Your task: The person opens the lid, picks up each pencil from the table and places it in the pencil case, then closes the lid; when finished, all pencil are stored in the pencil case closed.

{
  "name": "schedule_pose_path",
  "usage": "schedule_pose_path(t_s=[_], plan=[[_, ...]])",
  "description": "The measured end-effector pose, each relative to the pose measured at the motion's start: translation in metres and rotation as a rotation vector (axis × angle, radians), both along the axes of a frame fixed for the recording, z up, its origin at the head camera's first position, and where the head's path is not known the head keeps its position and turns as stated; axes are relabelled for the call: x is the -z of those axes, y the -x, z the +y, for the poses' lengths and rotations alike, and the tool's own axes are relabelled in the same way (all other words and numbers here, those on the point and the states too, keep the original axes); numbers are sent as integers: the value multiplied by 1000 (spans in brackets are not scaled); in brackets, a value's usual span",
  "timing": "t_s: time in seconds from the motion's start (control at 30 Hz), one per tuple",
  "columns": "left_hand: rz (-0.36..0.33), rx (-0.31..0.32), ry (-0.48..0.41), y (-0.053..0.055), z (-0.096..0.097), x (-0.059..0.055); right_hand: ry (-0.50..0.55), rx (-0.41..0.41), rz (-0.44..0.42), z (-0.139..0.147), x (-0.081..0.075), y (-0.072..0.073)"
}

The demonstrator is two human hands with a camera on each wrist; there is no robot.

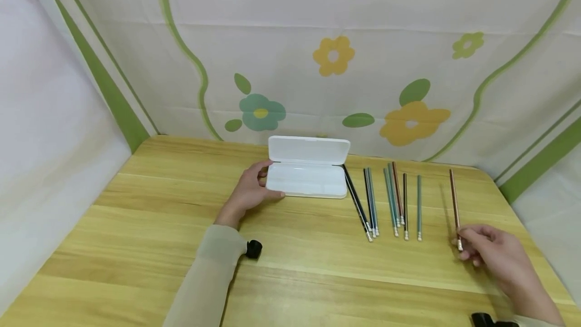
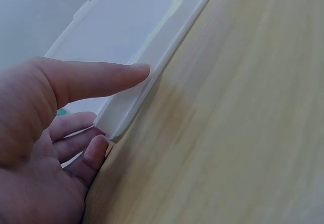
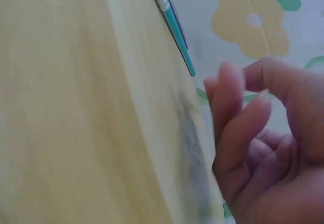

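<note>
we see the right grip (image 1: 496, 252) closed, its thumb and fingertips pinching a reddish pencil (image 1: 455, 203) near the white-tipped end; the far end points toward the backdrop (image 1: 272, 4). the left grip (image 1: 247, 189) holds the left end of a white case (image 1: 306, 180), with the thumb against the front edge and the fingers around the side. we note that the case lies open on the wood-grain surface (image 1: 317, 279), its lid (image 1: 308, 150) raised along the far side. between the case and the held pencil we find a loose row of pencils (image 1: 398, 193), black, teal and reddish, white-tipped ends toward us; the leftmost black pencil (image 1: 356, 201) slants just beside the case, and the rightmost teal pencil (image 1: 419, 206) lies nearest the held one. behind, we observe yellow and teal printed flowers.
</note>
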State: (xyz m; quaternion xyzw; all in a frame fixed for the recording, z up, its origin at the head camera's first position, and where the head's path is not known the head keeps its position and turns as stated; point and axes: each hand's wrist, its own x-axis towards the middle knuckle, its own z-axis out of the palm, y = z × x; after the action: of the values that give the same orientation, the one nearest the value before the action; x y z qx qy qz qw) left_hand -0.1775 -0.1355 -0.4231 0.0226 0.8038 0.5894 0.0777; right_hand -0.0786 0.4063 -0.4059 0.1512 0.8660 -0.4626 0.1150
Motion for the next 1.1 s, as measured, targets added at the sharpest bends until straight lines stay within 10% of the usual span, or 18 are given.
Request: schedule_pose_path(t_s=[0.6,1.1], plan=[[3,-27,7,-6,-10,0,249,-131,195,-26,-5,10],[10,-7,3,-8,-13,-2,38,-250,292,-87,-29,38]])
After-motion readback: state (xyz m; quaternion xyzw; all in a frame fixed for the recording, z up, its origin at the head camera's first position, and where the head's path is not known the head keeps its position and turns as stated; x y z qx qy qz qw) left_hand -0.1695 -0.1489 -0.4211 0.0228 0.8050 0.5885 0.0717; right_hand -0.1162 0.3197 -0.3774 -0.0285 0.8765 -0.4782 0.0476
